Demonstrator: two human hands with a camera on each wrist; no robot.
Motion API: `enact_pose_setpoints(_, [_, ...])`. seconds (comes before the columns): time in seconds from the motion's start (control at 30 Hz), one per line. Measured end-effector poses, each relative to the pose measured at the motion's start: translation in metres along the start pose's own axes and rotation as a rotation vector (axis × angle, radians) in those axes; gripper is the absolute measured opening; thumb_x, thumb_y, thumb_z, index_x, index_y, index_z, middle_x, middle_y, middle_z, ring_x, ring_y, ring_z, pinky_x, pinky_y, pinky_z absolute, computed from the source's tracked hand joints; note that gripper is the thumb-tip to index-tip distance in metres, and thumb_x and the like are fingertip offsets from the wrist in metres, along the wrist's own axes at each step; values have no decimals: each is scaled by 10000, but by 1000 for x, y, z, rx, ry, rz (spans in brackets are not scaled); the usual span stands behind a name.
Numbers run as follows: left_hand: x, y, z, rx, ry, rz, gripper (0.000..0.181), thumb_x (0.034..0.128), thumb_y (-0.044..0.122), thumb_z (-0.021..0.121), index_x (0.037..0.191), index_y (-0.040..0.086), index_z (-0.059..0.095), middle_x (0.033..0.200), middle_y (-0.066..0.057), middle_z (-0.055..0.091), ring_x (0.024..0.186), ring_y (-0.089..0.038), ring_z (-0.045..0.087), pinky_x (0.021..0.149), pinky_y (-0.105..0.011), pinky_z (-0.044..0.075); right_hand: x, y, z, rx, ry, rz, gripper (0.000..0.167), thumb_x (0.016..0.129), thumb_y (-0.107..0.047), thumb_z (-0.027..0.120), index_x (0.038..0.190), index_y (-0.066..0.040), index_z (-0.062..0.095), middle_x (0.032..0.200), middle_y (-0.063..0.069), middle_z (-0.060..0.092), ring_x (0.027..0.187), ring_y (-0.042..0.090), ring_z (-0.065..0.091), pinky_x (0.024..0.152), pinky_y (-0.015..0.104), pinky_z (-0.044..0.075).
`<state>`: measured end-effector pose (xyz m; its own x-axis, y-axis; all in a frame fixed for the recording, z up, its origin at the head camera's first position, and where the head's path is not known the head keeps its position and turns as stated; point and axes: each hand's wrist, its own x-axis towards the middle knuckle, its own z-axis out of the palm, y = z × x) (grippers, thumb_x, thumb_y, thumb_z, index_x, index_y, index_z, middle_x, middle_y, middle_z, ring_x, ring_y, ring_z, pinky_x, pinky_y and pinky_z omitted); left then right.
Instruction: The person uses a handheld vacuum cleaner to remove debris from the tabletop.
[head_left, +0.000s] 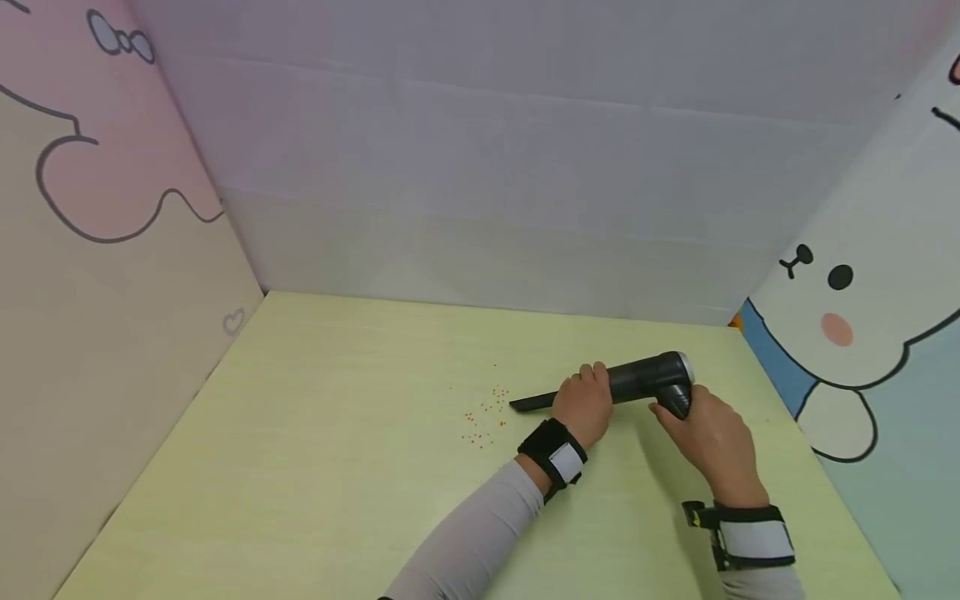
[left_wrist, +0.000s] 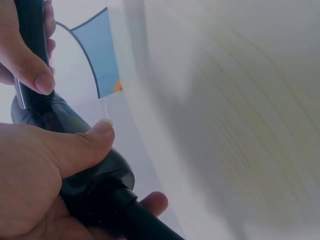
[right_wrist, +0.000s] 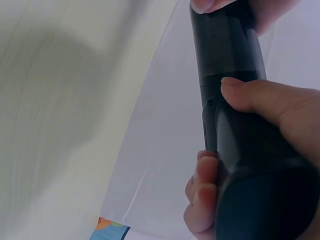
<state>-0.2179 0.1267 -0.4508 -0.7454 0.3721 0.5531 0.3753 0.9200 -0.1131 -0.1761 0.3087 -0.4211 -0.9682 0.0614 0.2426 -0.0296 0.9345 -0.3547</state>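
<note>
A black handheld vacuum cleaner (head_left: 643,379) is held above the table, its narrow nozzle (head_left: 534,402) pointing left. Around its front end, where the nozzle joins the body, my left hand (head_left: 583,407) is wrapped. My right hand (head_left: 716,433) grips the handle at the rear. In the left wrist view, the left thumb lies along the dark body (left_wrist: 75,120), with the right hand (left_wrist: 25,60) on the handle behind it. The right wrist view shows the fingers curled round the handle. Small orange bits (head_left: 481,437) lie scattered on the table just left of the nozzle tip.
The pale yellow table (head_left: 300,433) stretches out to the left of the hands. A plain whitish wall (head_left: 480,192) stands at the back. Printed panels close in the left side (head_left: 127,333) and the right side (head_left: 900,400), with cartoon drawings on them.
</note>
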Motion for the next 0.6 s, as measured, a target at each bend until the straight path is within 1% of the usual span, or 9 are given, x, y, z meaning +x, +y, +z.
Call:
enact_pose_setpoints(0.07, [1,-1,-1,-13,-3,-4,245,960,246,685,1094,68,582,823,17,580,637,-73,582,600,-163,485,1,-1,0,1,-7,4,480,891,-369,749,843,43,508,622,90,475,488,223,471,421,336,348])
enact_pose_setpoints(0.17, [2,-2,-1,-33,-25,-1,256,961,240,685,1111,62,581,836,11,583,650,-80,593,613,-167,493,3,-1,1,2,-13,15,483,895,-371,742,852,50,509,627,97,482,490,228,477,420,339,352])
enact_pose_setpoints(0.27, [4,-3,1,-44,-66,12,283,965,251,683,1138,53,579,862,6,598,670,-86,610,629,-177,505,4,-1,2,-2,-3,17,488,894,-368,744,854,57,510,625,103,485,482,230,478,414,342,354])
enact_pose_setpoints(0.4, [10,-4,8,-73,-121,27,323,974,274,673,1177,47,564,903,-7,610,706,-97,627,669,-185,518,6,0,3,-9,22,19,493,889,-358,755,856,69,512,619,112,492,466,233,481,402,345,359])
enact_pose_setpoints(0.5, [16,-5,13,-84,-160,29,396,964,327,694,1203,48,547,936,-13,612,746,-107,642,713,-190,527,10,-1,4,-9,26,29,497,891,-355,757,873,78,514,632,128,504,475,243,494,405,358,373])
enact_pose_setpoints(0.6, [19,-8,15,-95,-186,20,456,938,372,728,1200,53,534,950,-20,606,776,-121,649,746,-195,527,13,-3,5,-9,19,36,505,893,-358,758,889,86,519,650,145,517,491,258,512,414,375,391])
